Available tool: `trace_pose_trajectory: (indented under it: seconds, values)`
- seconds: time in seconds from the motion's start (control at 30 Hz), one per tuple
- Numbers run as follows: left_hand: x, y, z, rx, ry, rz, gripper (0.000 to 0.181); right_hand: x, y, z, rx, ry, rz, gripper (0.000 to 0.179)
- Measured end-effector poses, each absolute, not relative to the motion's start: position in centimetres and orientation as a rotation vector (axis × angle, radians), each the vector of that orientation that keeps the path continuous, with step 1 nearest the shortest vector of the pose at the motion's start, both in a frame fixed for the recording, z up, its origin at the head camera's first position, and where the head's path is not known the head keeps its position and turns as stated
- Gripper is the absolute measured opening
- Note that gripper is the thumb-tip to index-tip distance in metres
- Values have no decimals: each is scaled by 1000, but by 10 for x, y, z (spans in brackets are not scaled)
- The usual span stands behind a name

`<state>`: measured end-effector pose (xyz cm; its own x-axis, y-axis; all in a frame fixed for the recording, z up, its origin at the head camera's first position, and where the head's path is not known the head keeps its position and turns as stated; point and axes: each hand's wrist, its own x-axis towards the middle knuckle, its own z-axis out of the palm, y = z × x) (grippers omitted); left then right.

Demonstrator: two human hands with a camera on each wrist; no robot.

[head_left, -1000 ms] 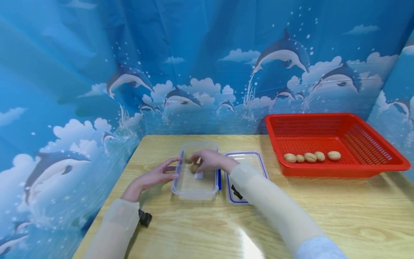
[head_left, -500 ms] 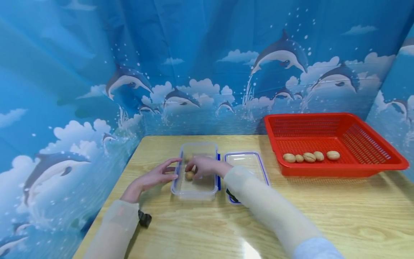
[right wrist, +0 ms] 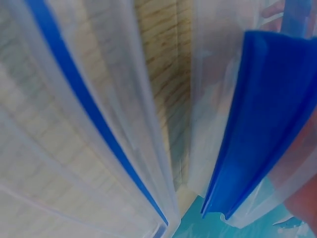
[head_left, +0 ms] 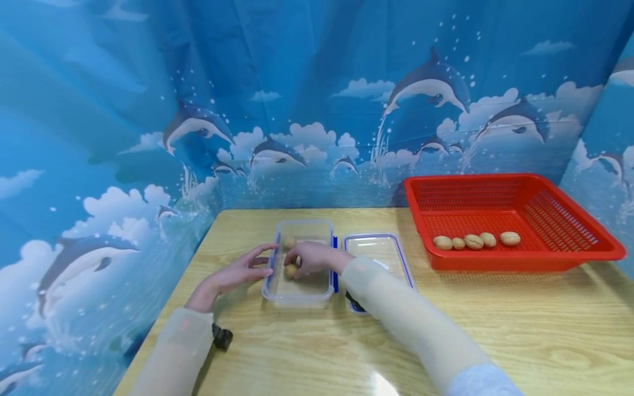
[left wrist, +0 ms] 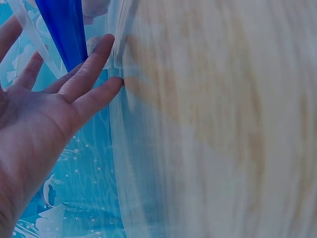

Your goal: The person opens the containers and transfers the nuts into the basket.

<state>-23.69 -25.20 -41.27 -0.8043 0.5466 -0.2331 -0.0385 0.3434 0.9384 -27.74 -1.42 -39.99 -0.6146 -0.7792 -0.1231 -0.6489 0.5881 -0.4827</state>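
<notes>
A clear plastic food container (head_left: 297, 300) with blue side clips stands on the table. My right hand (head_left: 317, 256) reaches down inside it, fingers pinching a walnut (head_left: 290, 271) low against the bottom. Behind those fingers, a second walnut (head_left: 289, 242) lies in the far left part of the container. My left hand (head_left: 238, 273) is at the container's left wall, its thumb and fingers extended; in the left wrist view the fingertips of that hand (left wrist: 44, 119) touch the clear wall. A blue clip (right wrist: 262, 119) fills much of the right wrist view, and the walnuts are not visible there.
The container's clear lid (head_left: 376, 250) with a blue seal lies to its right, partly under my right forearm. Farther right stands a red plastic basket (head_left: 525, 256) with several walnuts (head_left: 474, 241) along its near side. A dolphin-print curtain (head_left: 307, 110) encloses the table's back and left.
My right hand has shifted a little toward the near left inside the container, bringing the walnut with it. The left hand stays at the wall.
</notes>
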Motion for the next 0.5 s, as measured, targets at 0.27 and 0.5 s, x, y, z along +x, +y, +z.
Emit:
trace_pose_trajectory:
  seconds: [0.27,0.5]
  values:
    - [-237,-251,-412,421,2105,1475,67,-278,2,-385,-1041,2421,-788,45]
    - [-236,-250,-412,417,2114,1472,68,-285,33,-372,-1117,2389,-940,42]
